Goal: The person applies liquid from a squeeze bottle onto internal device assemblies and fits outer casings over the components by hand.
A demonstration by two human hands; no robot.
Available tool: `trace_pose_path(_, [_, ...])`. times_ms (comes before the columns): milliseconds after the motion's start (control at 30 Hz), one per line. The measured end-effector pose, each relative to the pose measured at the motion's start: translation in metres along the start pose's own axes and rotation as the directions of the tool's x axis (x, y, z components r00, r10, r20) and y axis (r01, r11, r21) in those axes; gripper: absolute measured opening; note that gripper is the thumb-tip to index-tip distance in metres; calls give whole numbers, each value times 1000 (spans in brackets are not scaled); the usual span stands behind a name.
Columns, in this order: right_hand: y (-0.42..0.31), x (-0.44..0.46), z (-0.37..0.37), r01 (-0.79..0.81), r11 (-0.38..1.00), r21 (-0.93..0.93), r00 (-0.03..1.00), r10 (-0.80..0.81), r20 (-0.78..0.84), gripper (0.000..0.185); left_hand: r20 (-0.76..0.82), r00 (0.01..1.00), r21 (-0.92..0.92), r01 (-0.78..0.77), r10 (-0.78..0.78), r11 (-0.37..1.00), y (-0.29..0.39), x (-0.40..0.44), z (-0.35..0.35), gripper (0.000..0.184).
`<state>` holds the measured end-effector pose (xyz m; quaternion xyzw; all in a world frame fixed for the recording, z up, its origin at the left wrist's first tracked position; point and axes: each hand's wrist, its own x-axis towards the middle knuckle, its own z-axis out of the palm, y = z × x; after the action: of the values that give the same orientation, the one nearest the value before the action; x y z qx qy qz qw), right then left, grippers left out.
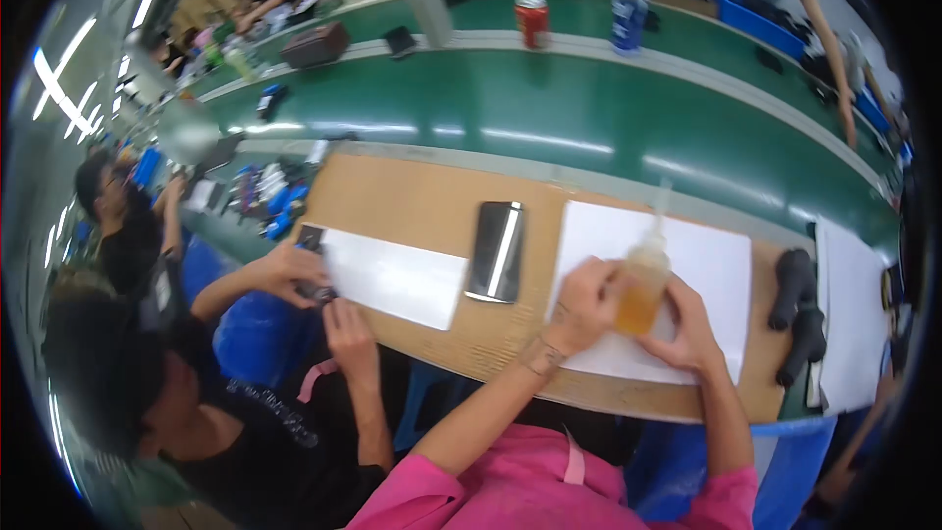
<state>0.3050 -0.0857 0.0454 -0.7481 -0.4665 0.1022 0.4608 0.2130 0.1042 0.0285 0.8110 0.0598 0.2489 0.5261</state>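
A translucent squeeze bottle [643,290] with a thin pointed nozzle and amber liquid in its lower part is held up over a white sheet [721,270]. My left hand [586,306] is closed against the bottle's left side, its fingers curled. From the right, my right hand [690,332] grips the bottle's side and lower end. The bottle stands nearly upright, slightly blurred. To the left of the sheet lies a black phone [496,251], apart from both hands.
Black handle-shaped parts [797,309] lie right of the sheet on the brown board [412,191]. At left, a co-worker's hands [299,275] work on a small dark part beside another white sheet [392,277]. Beyond the green belt [442,88] stand a red can [533,22] and a blue-white spray can [628,15].
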Motion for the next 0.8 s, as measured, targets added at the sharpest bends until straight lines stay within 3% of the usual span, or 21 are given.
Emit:
trace_pose_path(33, [-9, 2, -5, -103, 995, 6, 994, 103, 21, 79, -9, 1000, 15, 6, -6, 1000, -1, 3, 0, 26])
trace_pose_path(100, [-22, -1, -13, -239, 971, -7, 970, 239, 36, 79, 33, 983, -80, 180, -178, 980, -1, 4, -1, 30])
trace_pose_path(200, [-18, 2, -9, -147, 988, 46, 989, 145, 30, 74, 65, 979, -95, 199, -194, 975, 3, 4, -2, 30])
trace_pose_path(333, [-10, 1, -11, -206, 957, 203, 978, 204, 31, 63, 90, 974, -124, 216, -206, 969, -1, 1, -3, 33])
trace_pose_path(400, [-13, 4, -13, -257, 945, 204, 966, 254, 40, 61, 108, 974, -146, 212, -197, 966, -1, 4, -4, 35])
trace_pose_path(500, [-19, -1, -12, -385, 900, 207, 923, 380, 61, 58, 185, 983, -33, 15, -8, 999, 3, 5, -9, 45])
trace_pose_path(600, [-15, -6, -6, -282, 951, 124, 958, 286, -17, 56, 242, 970, -40, -18, 27, 999, 5, 6, -11, 54])
trace_pose_path(800, [-8, -7, 3, -148, 979, 140, 981, 163, -102, 52, 288, 957, -101, 6, 23, 995, 11, 6, -10, 65])
